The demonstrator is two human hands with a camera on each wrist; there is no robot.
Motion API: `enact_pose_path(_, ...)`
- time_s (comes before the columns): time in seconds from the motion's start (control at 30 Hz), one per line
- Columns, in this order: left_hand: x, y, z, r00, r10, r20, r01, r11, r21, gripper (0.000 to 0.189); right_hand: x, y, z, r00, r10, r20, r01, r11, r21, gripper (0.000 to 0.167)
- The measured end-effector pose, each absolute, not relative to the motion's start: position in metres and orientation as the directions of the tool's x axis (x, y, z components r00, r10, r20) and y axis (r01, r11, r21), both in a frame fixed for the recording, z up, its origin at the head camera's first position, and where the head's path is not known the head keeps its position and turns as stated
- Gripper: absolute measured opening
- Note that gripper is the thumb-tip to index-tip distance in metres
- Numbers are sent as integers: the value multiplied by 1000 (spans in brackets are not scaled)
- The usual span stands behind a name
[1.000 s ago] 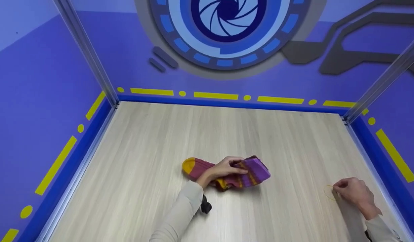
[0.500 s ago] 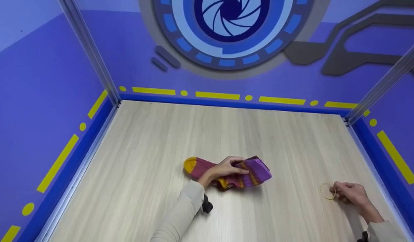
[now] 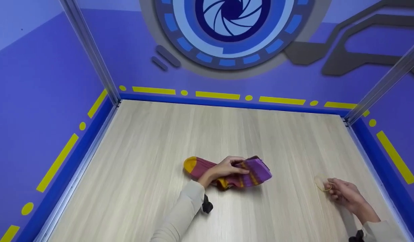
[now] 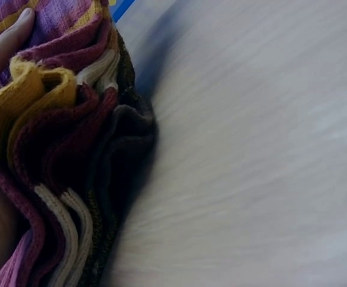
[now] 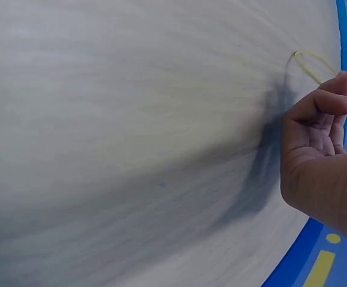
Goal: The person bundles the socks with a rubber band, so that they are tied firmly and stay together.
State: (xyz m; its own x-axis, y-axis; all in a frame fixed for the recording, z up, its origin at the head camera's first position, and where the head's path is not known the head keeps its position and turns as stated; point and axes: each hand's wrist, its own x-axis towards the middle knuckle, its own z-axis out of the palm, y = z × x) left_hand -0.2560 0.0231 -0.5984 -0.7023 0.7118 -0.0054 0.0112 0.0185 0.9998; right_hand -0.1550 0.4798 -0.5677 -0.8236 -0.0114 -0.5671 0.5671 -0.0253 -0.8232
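Note:
My left hand (image 3: 225, 168) grips a stack of socks (image 3: 255, 173) at the middle of the table, thumb on top. The top sock is mauve with a yellow toe and heel and a purple striped cuff. In the left wrist view the socks (image 4: 54, 119) show several stacked layers in mauve, yellow, cream and dark grey. Off to the right, my right hand (image 3: 348, 195) pinches a thin yellow rubber band (image 3: 318, 185) between thumb and fingertips. The band (image 5: 310, 55) loops out past the fingers in the right wrist view, above the table.
The pale wooden table (image 3: 153, 134) is bounded by a blue back wall (image 3: 126, 53) and blue side walls with yellow dashes. Metal posts (image 3: 92, 53) stand at the back corners. A dark strap piece (image 3: 207, 204) sits at the left wrist.
My right hand has lifted the rubber band and moved a little left with it, turning so the fingers show more. The left hand and the socks stay in place.

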Motion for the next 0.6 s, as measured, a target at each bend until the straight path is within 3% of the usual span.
enact_pose_path(0.17, -256, 24, -600, -695, 718, -25, -31, 5, 1000, 29, -152, 480, -569, -806, -59, -590, 577, 147, -803, 29)
enact_pose_path(0.43, -256, 25, -600, -692, 722, -5, -4, 3, 1000, 29, -147, 475, -566, -776, -113, -621, 493, 506, -708, 41)
enact_pose_path(0.53, -256, 25, -599, -696, 718, -4, 5, 10, 1000, 29, -147, 473, -564, -757, -156, -634, 469, 546, -694, 43)
enact_pose_path(0.6, -255, 26, -598, -698, 716, -5, 6, 13, 1000, 29, -147, 473, -564, -739, -250, -625, 466, 482, -743, 42)
